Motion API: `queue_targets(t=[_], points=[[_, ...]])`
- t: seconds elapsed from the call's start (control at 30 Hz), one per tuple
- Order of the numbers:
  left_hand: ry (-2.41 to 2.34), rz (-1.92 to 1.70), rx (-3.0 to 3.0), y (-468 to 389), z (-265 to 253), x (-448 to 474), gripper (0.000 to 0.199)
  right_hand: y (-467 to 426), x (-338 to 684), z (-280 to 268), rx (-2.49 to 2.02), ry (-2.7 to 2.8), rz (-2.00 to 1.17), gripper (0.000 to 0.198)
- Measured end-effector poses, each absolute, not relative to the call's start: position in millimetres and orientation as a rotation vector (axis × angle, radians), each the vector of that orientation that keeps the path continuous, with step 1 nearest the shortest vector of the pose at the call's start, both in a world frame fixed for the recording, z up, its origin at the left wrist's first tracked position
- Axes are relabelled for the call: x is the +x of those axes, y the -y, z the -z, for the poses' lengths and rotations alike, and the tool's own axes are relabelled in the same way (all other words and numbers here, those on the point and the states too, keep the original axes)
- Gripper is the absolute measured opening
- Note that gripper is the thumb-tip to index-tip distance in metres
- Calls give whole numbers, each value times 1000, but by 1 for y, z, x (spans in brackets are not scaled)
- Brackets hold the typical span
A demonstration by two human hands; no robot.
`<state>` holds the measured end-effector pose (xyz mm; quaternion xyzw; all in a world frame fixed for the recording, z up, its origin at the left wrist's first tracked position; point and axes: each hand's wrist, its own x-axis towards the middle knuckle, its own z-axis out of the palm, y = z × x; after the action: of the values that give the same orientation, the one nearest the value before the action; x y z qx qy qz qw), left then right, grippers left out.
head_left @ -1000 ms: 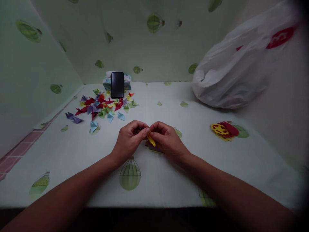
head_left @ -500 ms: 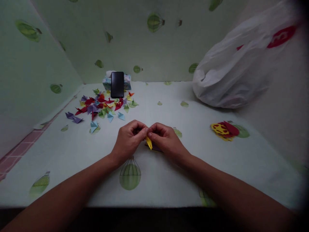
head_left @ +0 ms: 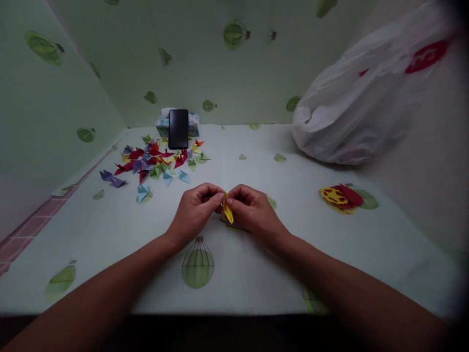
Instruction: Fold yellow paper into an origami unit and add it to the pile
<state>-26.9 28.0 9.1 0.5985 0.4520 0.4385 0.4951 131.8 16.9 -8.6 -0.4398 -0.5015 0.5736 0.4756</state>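
Dim light is lying over wall point(head_left: 198, 58) and table point(head_left: 256, 278), a greenish-grey cast tinting both. Source is sitting out of view; shadows are falling soft. Bag point(head_left: 348, 117) is casting a diffuse one along its base, hands point(head_left: 256, 211) a faint one on the table. Forearms point(head_left: 120, 278) are reading darker toward the lower corners; below the table everything is going black. Right edge is vignetting heavily, bag's red logo point(head_left: 427, 56) blurring there. Wide-angle distortion is stretching bag and forearms outward.

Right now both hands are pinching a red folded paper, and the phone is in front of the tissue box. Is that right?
Not quite: the folded paper pinched by the left hand and right hand is yellow, as the head view shows. The phone is in front of the tissue box.
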Motion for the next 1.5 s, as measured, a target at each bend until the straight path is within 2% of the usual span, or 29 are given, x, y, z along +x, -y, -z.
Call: queue_targets(t=[1.17, 1.5], points=[[-1087, -1045, 1466, -30, -7, -28, 18, -18, 133, 7, -845, 982, -1714, 25], [-1066, -1032, 1491, -30, -8, -30, 18, -21, 134, 12, -806, 972, -1721, 25]])
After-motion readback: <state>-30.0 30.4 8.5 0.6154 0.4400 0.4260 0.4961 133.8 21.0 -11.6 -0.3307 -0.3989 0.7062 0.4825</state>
